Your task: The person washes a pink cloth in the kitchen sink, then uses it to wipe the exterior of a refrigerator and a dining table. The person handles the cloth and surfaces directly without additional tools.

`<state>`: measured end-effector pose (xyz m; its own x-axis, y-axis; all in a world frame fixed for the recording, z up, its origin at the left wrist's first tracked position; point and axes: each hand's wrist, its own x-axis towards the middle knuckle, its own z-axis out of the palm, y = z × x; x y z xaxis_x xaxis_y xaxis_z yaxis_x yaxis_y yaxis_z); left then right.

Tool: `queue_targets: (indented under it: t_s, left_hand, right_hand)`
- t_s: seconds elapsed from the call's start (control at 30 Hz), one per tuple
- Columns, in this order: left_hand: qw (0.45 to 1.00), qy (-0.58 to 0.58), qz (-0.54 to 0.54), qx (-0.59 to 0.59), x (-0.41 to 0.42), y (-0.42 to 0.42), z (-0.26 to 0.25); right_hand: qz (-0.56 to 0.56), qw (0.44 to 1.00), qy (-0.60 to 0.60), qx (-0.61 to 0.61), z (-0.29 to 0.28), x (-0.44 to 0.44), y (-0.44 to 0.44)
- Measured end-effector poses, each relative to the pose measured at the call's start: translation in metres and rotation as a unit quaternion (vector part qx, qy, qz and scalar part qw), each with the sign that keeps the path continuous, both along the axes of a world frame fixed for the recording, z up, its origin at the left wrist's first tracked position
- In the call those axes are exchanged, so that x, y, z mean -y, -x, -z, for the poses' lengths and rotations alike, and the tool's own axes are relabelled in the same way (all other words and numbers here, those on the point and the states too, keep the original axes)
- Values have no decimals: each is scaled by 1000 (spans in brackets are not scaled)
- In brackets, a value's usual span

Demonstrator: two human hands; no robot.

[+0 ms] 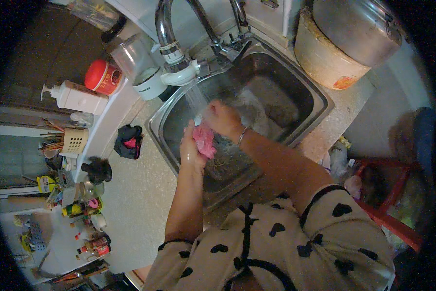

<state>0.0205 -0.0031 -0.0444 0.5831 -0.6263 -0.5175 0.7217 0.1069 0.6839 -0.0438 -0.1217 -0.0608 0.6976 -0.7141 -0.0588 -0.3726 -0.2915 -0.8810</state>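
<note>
My left hand (191,147) holds a wet pink cloth (204,141) on its palm side, over the left part of a stainless steel sink (321,105). Just right of the falling water is my right hand (221,117), blurred and bent at the fingers, near the cloth's upper end; whether it grips anything is not clear. Water runs from a chrome faucet (164,27) with a white filter head (181,74) onto the hands. Something pale and round, blurred by water, lies in the sink beyond my right hand.
A black and pink cloth item (129,142) lies on the speckled counter (141,203) left of the sink. Along the ledge stand a white pump bottle (81,97), a red-lidded jar (103,77) and a utensil holder (75,140). Large metal pots (330,54) stand at the sink's right.
</note>
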Motion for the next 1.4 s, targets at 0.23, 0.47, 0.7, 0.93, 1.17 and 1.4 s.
queue_targets:
  t_s: [0.23, 0.47, 0.7, 0.93, 1.17, 1.4]
  left_hand:
    - [990, 37, 95, 96, -22, -17, -15]
    - [906, -31, 71, 417, -25, -23, -5]
    - [958, -44, 20, 283, -26, -4, -34]
    - [949, 22, 118, 291, -33, -12, -14]
    - [988, 42, -90, 118, -10, 7, -66]
    - [963, 247, 79, 68, -41, -78, 62]
  right_hand:
    - [-137, 786, -512, 319, -11, 13, 4]
    - [-227, 819, -404, 339, -3, 9, 3]
    - [-259, 923, 50, 281, -7, 24, 17]
    - [-198, 917, 41, 344, -3, 25, 17]
    - [-121, 935, -250, 223, -46, 21, 30]
    - [-138, 966, 123, 182, -63, -67, 13]
